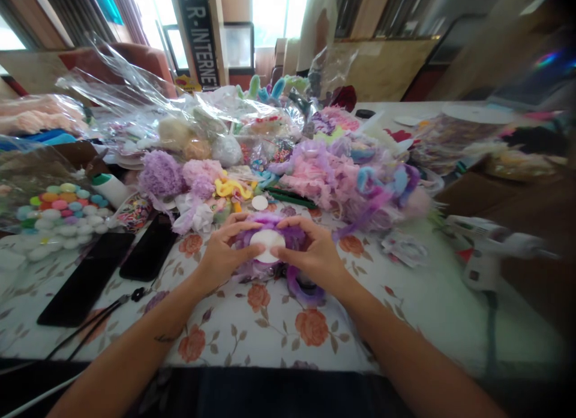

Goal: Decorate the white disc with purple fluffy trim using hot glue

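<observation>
A white disc (pixel 267 246) lies against a fluffy purple piece (pixel 270 219) above the front part of the table. My left hand (pixel 227 250) grips the disc and purple piece from the left, its thumb on the disc's face. From the right, my right hand (pixel 310 247) grips them the same way, fingertips on the purple fluff at the top. Both thumbs almost meet at the disc's middle. A purple fuzzy strip (pixel 305 291) curls below my right hand. Beyond the hands is a small white disc (pixel 259 203).
Two black phones (pixel 85 280) lie at the left beside bagged pompoms (pixel 67 211). A white glue gun (pixel 483 256) stands at the right. Pink and purple fluffy material (pixel 324 172) and clear plastic bags (pixel 202 118) are heaped behind. Someone in light clothing stands in the background.
</observation>
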The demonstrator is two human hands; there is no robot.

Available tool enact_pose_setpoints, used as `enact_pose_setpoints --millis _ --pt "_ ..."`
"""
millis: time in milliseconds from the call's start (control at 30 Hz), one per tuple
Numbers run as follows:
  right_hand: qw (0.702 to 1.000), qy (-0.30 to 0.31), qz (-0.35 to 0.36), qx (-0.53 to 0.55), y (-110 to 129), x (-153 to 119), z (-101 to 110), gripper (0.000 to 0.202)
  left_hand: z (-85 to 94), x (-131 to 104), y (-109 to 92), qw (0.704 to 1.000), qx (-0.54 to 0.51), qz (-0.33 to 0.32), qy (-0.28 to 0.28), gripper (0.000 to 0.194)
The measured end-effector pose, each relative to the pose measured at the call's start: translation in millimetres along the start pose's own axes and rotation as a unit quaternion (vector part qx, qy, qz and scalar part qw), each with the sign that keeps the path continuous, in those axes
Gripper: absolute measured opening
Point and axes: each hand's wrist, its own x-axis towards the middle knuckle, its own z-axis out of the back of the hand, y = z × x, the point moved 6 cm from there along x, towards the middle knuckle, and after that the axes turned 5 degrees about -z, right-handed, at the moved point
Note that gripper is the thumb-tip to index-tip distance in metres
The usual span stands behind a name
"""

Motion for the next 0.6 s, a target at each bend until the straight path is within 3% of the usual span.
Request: enact_pose_setpoints --millis 400,600 --pt "0.997 -0.077 0.008 0.001 -1.2 -2.7 1.3 0.032 8.2 -7.2 3.4 0.988 0.033 -0.063 -0.136 0.026" --pt "0.996 -0.08 -0.017 0.048 -5.8 -3.7 -0.1 0.035 7.8 -9.6 -1.6 0.982 0.07 -0.094 -0.145 0.022"
